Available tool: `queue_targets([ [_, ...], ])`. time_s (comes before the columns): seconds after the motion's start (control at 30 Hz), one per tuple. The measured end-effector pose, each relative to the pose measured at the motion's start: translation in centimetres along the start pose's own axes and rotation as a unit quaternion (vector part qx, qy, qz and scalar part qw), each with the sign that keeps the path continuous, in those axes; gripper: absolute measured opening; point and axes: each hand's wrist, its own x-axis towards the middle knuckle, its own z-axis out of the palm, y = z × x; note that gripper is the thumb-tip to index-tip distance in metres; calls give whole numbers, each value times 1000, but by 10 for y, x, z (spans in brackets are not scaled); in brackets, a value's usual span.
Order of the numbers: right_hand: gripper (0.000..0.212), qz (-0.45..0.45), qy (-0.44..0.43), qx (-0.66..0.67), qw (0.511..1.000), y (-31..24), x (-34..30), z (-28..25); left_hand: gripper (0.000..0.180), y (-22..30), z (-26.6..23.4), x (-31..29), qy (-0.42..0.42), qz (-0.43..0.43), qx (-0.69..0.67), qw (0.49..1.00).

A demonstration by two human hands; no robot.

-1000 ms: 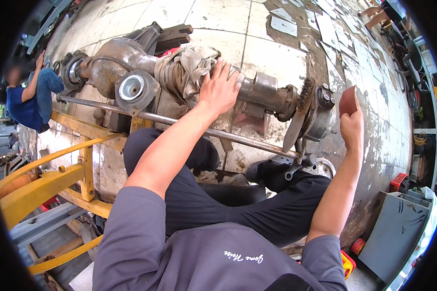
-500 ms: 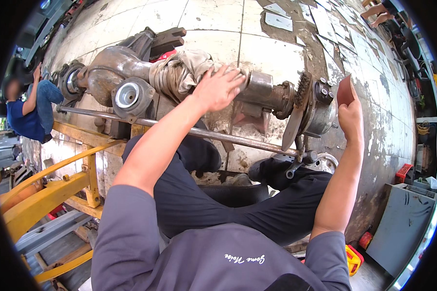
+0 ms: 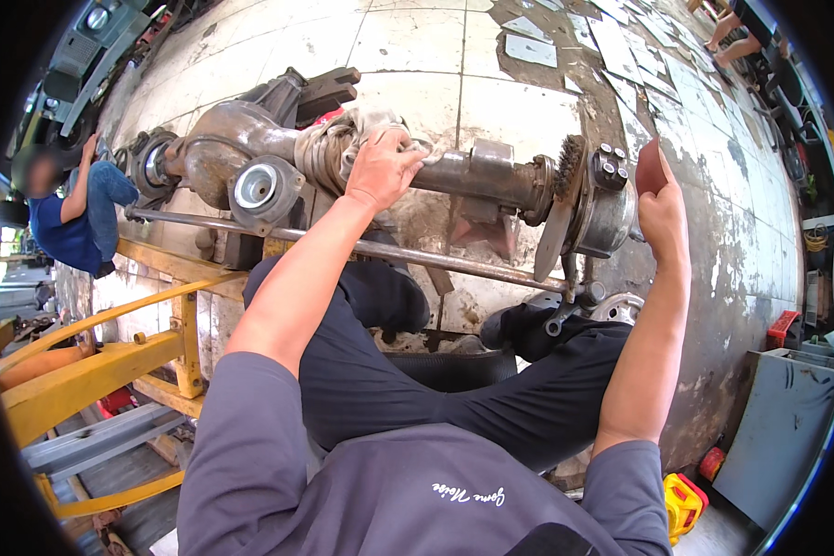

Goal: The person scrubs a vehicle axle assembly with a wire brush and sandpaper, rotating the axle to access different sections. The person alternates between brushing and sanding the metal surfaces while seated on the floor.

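A rusty axle housing (image 3: 236, 139) lies across in front of me, with a greasy grey rag (image 3: 322, 157) wrapped round its tube. My left hand (image 3: 380, 171) rests on that rag, its fingers curled into the cloth. Out to the right, my right hand (image 3: 664, 218) pinches a folded reddish-brown piece of sandpaper (image 3: 650, 165), beside the round hub (image 3: 610, 218) at the axle's end but apart from it. What looks like a wire brush (image 3: 567, 169), dark bristles up, leans at the flange there. A second hub with a pale bore (image 3: 255, 188) sits near the bulged middle.
A long steel rod (image 3: 417, 252) runs along the axle's near side, above my legs. Yellow metal framing (image 3: 102, 371) stands at left, where another person (image 3: 74, 199) squats. A grey cabinet (image 3: 777, 431) is at lower right; broken tiles (image 3: 530, 50) lie on the far floor.
My left hand has drawn leftward, its fingers going from stretched out to curled on the rag; more bare tube shows. My right hand still holds the sandpaper. The view has shifted slightly.
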Motion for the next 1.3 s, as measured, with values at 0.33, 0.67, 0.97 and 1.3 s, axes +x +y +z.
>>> queue_targets([
  [0.33, 73, -5, -7, 36, 999, -19, -6, 4, 6, 47, 25, -6, -19, 77, -30, 996],
  [0.67, 73, 13, 0, 39, 999, -16, -4, 0, 12, 14, -8, -5, -43, -41, -48, 997],
  [0.97, 75, -26, 10, 71, 997, 19, 2, 5, 40, -15, -53, 32, -219, -257, -52, 940],
  [1.3, 75, 4, -9, 27, 1000, 6, -10, -3, 56, 6, -46, -2, -109, -187, 131, 967],
])
